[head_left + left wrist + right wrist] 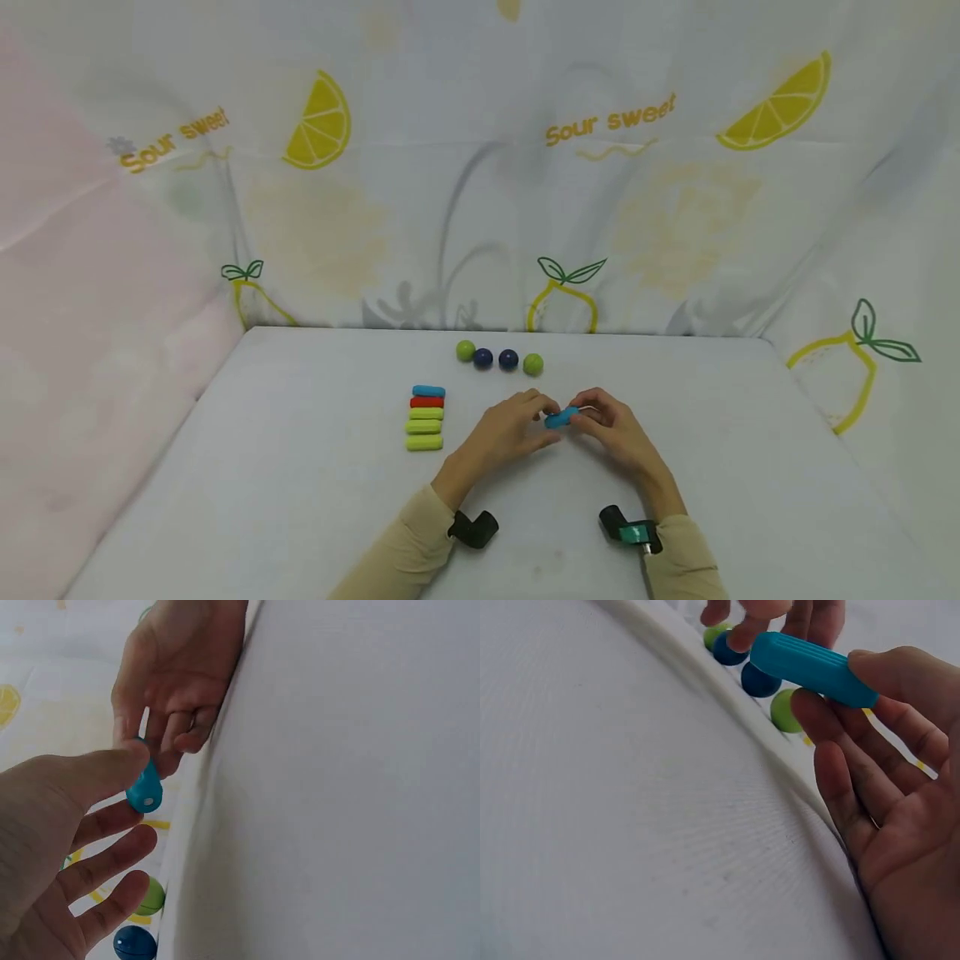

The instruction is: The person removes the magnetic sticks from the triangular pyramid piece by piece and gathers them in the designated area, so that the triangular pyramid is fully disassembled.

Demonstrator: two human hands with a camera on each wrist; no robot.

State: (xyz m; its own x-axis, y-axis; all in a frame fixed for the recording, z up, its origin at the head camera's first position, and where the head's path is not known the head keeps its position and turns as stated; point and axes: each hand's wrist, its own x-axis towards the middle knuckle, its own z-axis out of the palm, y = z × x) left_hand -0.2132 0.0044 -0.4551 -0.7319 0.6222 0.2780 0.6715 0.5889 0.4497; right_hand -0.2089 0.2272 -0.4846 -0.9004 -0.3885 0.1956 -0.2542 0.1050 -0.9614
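A short blue ridged stick [561,417] is held between the thumb and fingers of my right hand [613,427], near the stick's right end. In the right wrist view, the same blue stick [810,667] points left from the fingertips. My left hand [517,425] is around the stick's other end, thumb apart from the fingers; whether it touches the stick is unclear. A pale dot shows on the stick's near end in the left wrist view. To the left lie another blue stick [429,391], a red stick [427,402] and several yellow-green sticks [424,427], in a column.
Beyond the hands, a green ball [466,350], two dark blue balls [508,359] and another green ball [533,364] form a row. They rest on a white table [300,483]. A lemon-printed cloth [480,208] hangs behind the table's far edge.
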